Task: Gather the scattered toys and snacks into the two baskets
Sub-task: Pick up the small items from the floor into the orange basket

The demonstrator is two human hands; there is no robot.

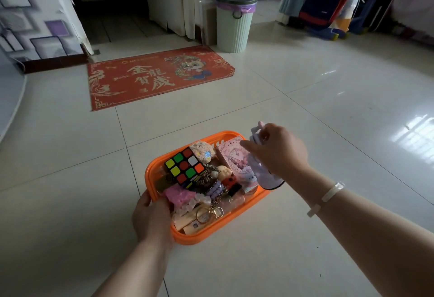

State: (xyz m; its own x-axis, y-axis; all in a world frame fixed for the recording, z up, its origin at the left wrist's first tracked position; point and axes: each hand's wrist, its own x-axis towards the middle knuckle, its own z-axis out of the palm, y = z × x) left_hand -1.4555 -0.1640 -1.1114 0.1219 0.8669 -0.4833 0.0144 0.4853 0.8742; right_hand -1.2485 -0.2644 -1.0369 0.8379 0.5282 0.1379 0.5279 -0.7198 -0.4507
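Dim daylight, window glare on floor tiles (pixel 413 137), warped edges.

Basket (pixel 162 165) on floor (pixel 305 113), centre near; in it a puzzle cube (pixel 185 167) at left rear, a booklet (pixel 234 158) at right rear, a key ring (pixel 206 214) at front. Left hand (pixel 152 219) at basket's near-left rim, right hand (pixel 277 153) over its right edge. Doormat (pixel 159 75) lies beyond, bin (pixel 234 24) behind the mat's right end.

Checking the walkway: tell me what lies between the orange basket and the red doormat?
Only bare floor tile between the orange basket and red doormat, per the head view.
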